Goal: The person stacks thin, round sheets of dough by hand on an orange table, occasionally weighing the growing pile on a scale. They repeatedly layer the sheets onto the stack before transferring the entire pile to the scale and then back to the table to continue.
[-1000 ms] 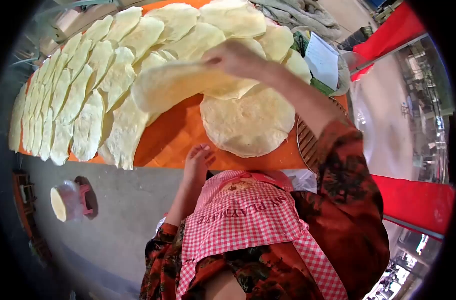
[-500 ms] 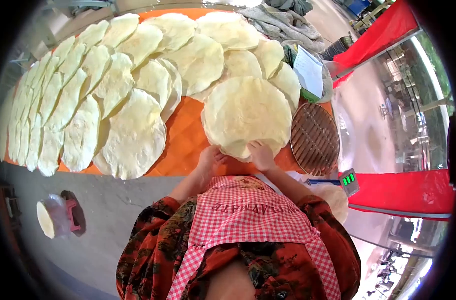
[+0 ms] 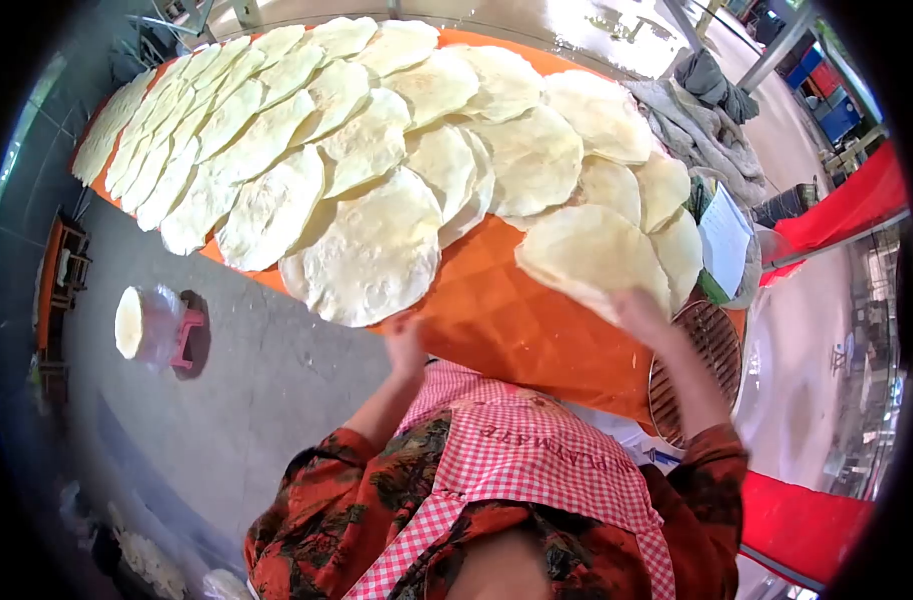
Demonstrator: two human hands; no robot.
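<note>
Flatbread (image 3: 589, 252) spreads beyond the right hand's (image 3: 641, 315) blurred fingertips, its near edge against them, though whether these or the left hand's (image 3: 407, 343) grip anything I cannot tell.

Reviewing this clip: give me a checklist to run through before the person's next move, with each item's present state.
1. Right hand at the near edge of the right-hand flatbread: ok.
2. Firm grip there: cannot tell, the fingers are blurred.
3. Left hand clear of the large left flatbread: cannot tell, it is right beside its lower edge.
4. Bare orange cloth between those flatbreads: ok.
5. Full view of the slatted rack: not ok, the right forearm hides part.
</note>
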